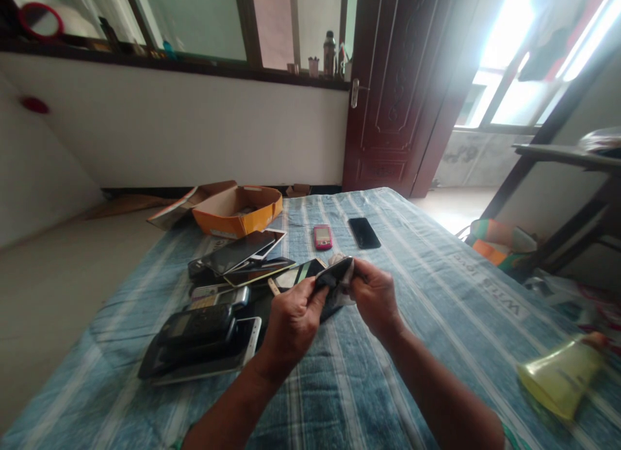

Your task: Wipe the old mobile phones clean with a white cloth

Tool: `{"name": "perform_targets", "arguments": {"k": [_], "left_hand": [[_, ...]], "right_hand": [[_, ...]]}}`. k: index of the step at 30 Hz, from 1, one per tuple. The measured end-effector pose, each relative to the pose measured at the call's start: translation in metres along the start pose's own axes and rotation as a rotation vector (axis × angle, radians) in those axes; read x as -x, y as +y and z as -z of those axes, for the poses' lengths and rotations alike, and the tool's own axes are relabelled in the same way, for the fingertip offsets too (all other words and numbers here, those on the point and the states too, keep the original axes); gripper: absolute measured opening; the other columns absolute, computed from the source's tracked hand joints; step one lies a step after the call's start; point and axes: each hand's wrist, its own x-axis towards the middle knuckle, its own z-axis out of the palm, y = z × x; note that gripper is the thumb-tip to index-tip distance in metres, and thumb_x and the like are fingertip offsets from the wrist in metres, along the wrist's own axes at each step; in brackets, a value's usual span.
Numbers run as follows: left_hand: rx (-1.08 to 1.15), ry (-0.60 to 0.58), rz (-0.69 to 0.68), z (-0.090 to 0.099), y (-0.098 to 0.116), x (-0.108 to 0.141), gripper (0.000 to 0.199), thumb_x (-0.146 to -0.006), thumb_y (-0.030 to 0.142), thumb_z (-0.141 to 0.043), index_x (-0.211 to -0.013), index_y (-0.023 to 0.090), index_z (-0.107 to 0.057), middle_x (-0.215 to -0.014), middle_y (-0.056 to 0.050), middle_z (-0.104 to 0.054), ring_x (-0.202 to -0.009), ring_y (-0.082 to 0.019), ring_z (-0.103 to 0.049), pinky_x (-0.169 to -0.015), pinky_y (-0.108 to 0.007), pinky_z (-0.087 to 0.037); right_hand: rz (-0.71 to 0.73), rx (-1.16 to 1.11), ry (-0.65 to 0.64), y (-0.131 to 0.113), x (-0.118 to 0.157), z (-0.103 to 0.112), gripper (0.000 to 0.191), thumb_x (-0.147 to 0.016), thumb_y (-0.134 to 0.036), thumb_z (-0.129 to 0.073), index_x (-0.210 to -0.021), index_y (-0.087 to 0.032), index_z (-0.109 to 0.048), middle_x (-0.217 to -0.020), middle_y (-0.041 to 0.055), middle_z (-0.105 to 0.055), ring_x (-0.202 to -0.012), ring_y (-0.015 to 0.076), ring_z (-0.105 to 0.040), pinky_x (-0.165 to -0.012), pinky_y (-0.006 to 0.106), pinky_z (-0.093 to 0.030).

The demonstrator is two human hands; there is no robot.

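Observation:
A dark phone (332, 275) is held tilted above the striped cloth, gripped at its near end by my left hand (297, 313), thumb on top. My right hand (376, 295) is closed at the phone's far end and pinches a whitish cloth (347, 295) against it. Part of that cloth is hidden behind the phone and fingers. Just beyond my hands lie a small pink phone (323, 237) and a black phone (365, 233), apart from each other. Left of my left hand is a heap of several phones and tablets (242, 253), overlapping, with a thick black device (196, 327) on the near part.
An open orange cardboard box (237, 211) stands behind the heap. The blue striped cloth (427, 346) covers the surface. A yellow translucent container (557, 379) lies at the right. A dark red door (398, 81) and a wall are behind.

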Motion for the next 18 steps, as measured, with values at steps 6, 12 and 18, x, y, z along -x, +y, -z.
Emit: {"name": "perform_targets", "arguments": {"k": [6, 12, 18], "left_hand": [[-0.045, 0.01, 0.07, 0.001, -0.003, -0.003, 0.021, -0.087, 0.028, -0.052, -0.081, 0.016, -0.067, -0.066, -0.001, -0.068, -0.055, -0.013, -0.06, -0.057, -0.021, -0.045], [-0.045, 0.009, 0.091, 0.0, -0.002, -0.002, 0.021, -0.086, 0.029, -0.052, -0.082, 0.016, -0.068, -0.067, -0.001, -0.068, -0.058, -0.014, -0.062, -0.058, -0.022, -0.045], [-0.029, 0.0, 0.074, 0.002, 0.001, -0.003, 0.022, -0.087, 0.03, -0.051, -0.082, 0.017, -0.067, -0.068, -0.001, -0.068, -0.055, -0.013, -0.059, -0.057, -0.022, -0.045]], "right_hand": [[-0.1, -0.02, -0.054, 0.024, 0.007, -0.007, 0.036, -0.066, -0.016, -0.045, -0.086, -0.018, -0.075, -0.063, -0.0023, -0.062, -0.057, 0.0124, -0.052, -0.055, 0.022, -0.042], [-0.195, -0.229, -0.029, 0.02, 0.003, -0.007, 0.039, -0.063, -0.015, -0.046, -0.091, -0.017, -0.074, -0.072, -0.0004, -0.067, -0.063, 0.0141, -0.057, -0.058, 0.024, -0.047], [-0.076, -0.187, 0.01, 0.004, 0.001, -0.003, 0.039, -0.067, -0.015, -0.047, -0.096, -0.019, -0.073, -0.077, -0.0008, -0.067, -0.066, 0.0135, -0.056, -0.06, 0.023, -0.047]]}}
